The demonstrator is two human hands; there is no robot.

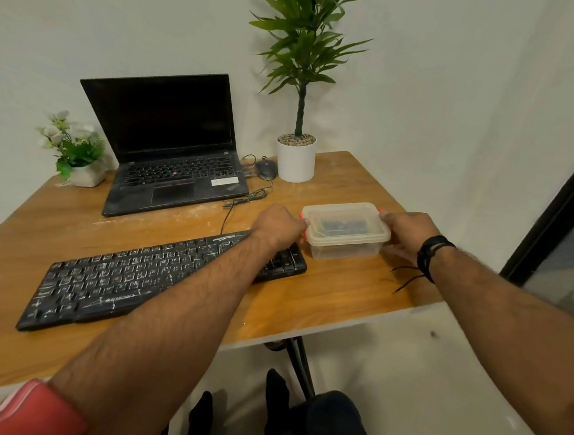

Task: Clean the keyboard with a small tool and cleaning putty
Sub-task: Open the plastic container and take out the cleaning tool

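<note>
While both hands [342, 233] grip the lidded container [345, 229], laptop [167, 146] and plant [301, 81] stand behind

The left forearm hides part of the keyboard [143, 281] near its right end. Something dark inside the lidded container [344, 229] is too blurred to identify.

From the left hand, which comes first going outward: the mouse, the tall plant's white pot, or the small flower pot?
From the left hand in the head view:
1. Mouse, just beyond it, beside the laptop.
2. White pot of the tall plant, slightly farther back and right; close to the mouse's range.
3. Small flower pot, far left corner.
</note>
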